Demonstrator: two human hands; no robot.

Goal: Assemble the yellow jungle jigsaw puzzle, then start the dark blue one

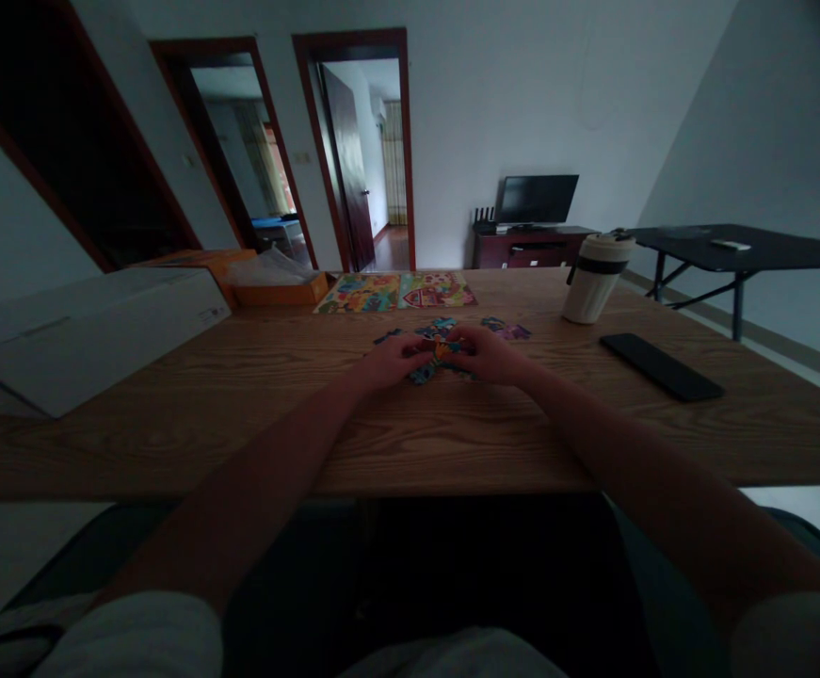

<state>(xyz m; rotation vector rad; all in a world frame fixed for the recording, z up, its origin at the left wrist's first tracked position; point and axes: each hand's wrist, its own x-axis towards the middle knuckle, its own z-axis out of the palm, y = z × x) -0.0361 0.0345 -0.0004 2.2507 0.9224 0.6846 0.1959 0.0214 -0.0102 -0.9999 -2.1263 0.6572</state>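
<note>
**Q:** Where are your hands?

**A:** My left hand [390, 363] and my right hand [487, 356] meet in the middle of the wooden surface [190, 447], over a loose scatter of jigsaw puzzle pieces [435, 329].

**Q:** Are you holding anything?

**A:** My fingers [424, 350] are bent down among the pieces on both sides, not spread flat, and the tips almost meet. I can't tell whether they're pinching a piece or just resting on it: they cover the contact, and the room is dim.

**Q:** What shows between them?

**A:** An orange patch [442, 351], probably part of a piece. So much of it is covered that I can't tell its shape or which way its long axis runs.

**Q:** And the other pieces?

**A:** They spread in a band running sideways across the surface in front of me. Purple pieces [506, 330] lie just past my right hand, a dark blue one [388, 335] lies beyond my left, and a blue one [422, 376] pokes out below my left fingers.

**Q:** What lies farther off?

**A:** Two colourful picture cards [395, 292] lie side by side straight ahead. To the right stand a cream tumbler [593, 282] and a black phone [660, 366]. A white box [91, 339] is cut off by the left edge.
</note>
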